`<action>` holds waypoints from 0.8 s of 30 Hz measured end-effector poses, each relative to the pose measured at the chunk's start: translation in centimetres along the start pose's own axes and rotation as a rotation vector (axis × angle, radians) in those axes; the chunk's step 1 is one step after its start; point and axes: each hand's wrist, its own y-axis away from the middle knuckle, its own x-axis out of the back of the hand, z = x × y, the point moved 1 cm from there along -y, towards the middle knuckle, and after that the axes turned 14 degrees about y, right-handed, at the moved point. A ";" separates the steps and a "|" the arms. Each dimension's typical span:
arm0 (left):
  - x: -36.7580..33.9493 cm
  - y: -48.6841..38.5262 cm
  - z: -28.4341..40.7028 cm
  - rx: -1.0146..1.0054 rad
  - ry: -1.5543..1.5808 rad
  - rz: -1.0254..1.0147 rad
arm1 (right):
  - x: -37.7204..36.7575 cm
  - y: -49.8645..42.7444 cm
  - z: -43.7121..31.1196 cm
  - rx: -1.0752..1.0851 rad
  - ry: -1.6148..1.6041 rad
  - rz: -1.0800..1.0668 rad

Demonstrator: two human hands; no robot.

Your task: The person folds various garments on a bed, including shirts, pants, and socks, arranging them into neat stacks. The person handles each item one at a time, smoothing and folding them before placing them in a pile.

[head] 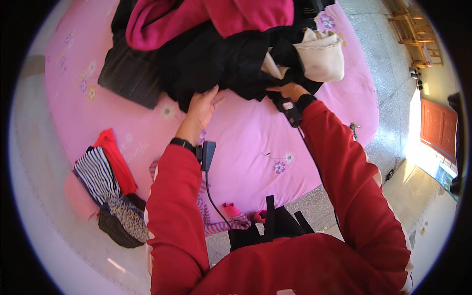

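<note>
On a pink floral bedsheet [254, 136] lies a heap of clothes, with a black garment [199, 59] in front and a bright pink garment [254, 14] on top. My left hand [206, 105] touches the near edge of the black garment, its fingers partly hidden under the cloth. At the right end of that edge is my right hand [289, 90], its fingertips partly covered by black fabric, so its grip is unclear. Just beyond it sits a cream lining or cloth [322, 55]. A dark grey garment [129, 73] spreads out at the heap's left. Both wrists carry black strapped devices with cables.
At the bed's left edge are a striped garment [96, 173], a red garment [114, 162] and a patterned one [127, 217]. Pink-and-grey striped cloth [217, 226] lies near my body. Wooden furniture [413, 33] and a reddish door [438, 125] stand to the right.
</note>
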 end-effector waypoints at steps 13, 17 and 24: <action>26.2 34.8 -5.9 -0.251 0.032 0.545 | 0.4 -1.0 -2.5 -0.521 -0.323 0.523; 34.9 42.7 -12.8 -0.366 -0.220 0.953 | 1.7 -0.9 -10.1 -0.782 -1.472 1.105; 44.8 47.3 -21.8 -0.270 -0.527 1.013 | 12.4 -3.8 -32.1 -0.405 -1.347 0.709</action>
